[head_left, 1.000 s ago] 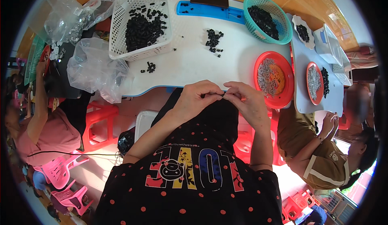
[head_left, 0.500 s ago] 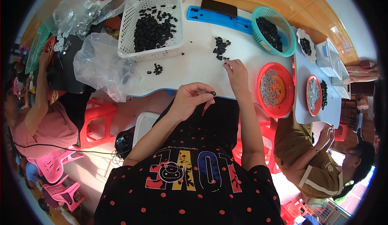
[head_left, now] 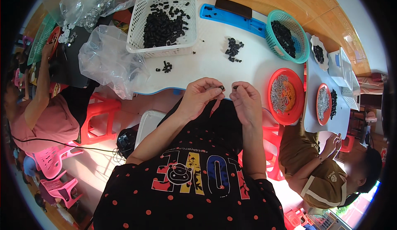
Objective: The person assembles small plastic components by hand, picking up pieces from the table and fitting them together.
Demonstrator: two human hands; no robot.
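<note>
Between the thumb and fingers of my left hand (head_left: 206, 93) is a small black plastic part (head_left: 222, 88). My right hand (head_left: 246, 99) pinches another small black piece (head_left: 235, 87), and the two fingertips face each other a short gap apart, above my lap at the table's near edge. Beyond them on the white table (head_left: 206, 66) lies a loose pile of black parts (head_left: 234, 49). To the right stands a red plate (head_left: 271, 110) with grey metal pieces (head_left: 280, 91) like screws or pins. A smaller cluster of black parts (head_left: 166, 67) lies to the left.
A white basket (head_left: 135, 33) full of black parts stands back left, beside a clear plastic bag (head_left: 103, 60). Back right is a green basket (head_left: 304, 50) of black pieces; a blue tray (head_left: 215, 13) lies behind. Co-workers sit left and right (head_left: 316, 176).
My right hand has come back from the loose pile toward my left hand, with a small black piece in its fingertips. The view has shifted slightly.
</note>
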